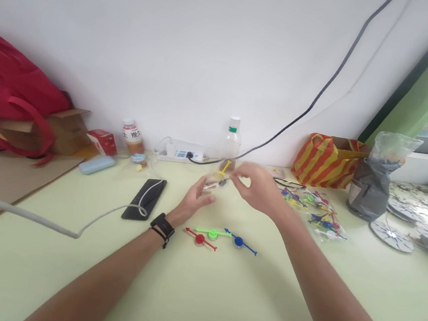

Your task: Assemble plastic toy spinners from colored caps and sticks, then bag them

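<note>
My left hand (197,196) and my right hand (258,187) meet above the pale green table (193,297). Between their fingertips is a small yellow arrow pointer piece (224,167) with a blurred clear bit below it. Which hand grips it is hard to tell; both touch it. On the table just in front of my hands lie a red arrow spinner (200,239), a green arrow spinner (213,233) and a blue arrow spinner (239,241), close together. My left wrist bears a black watch (163,226).
A clear bag of coloured spinners (313,210) lies right of my hands. A black phone (145,198) with a white cable sits to the left. Bottles, a power strip (181,151), a striped bag (329,159), a grey bag (371,186) and white discs (391,235) line the back and right.
</note>
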`<state>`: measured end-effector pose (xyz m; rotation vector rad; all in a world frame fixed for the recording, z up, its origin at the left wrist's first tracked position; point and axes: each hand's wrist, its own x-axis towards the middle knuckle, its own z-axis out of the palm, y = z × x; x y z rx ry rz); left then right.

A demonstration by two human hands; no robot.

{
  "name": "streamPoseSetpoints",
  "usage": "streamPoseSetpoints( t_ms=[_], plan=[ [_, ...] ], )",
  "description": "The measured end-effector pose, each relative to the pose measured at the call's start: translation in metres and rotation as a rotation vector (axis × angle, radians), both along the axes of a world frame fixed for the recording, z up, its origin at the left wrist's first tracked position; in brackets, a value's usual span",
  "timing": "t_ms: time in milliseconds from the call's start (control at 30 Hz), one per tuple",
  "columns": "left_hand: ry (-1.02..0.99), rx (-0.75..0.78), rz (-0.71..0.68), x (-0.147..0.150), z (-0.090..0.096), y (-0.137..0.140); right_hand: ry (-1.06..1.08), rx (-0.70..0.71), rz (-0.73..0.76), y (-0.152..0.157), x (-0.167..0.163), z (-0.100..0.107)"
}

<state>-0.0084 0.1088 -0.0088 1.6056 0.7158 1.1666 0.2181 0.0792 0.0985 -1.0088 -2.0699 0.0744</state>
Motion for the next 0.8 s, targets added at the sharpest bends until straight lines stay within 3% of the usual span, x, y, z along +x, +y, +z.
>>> streamPoseSetpoints(
  t_ms=[100,267,467,633,800],
  plan=[
    [-0.014,0.032,0.061,-0.003,0.004,-0.002,-0.115,-0.091,0.002,0.005,0.001,-0.007],
    [0.072,-0.007,0.059,0.001,0.004,-0.004,-0.137,-0.094,-0.023,0.006,-0.001,-0.009],
    [0.131,0.020,0.112,0.007,-0.003,-0.003,0.116,0.100,-0.025,0.003,-0.002,-0.001],
    [0.088,0.069,0.242,0.004,0.000,-0.002,0.009,-0.025,0.034,0.006,0.002,-0.004],
    [0.143,-0.037,0.122,0.007,0.001,-0.007,-0.090,-0.073,0.019,0.004,-0.002,-0.008]
  ],
)
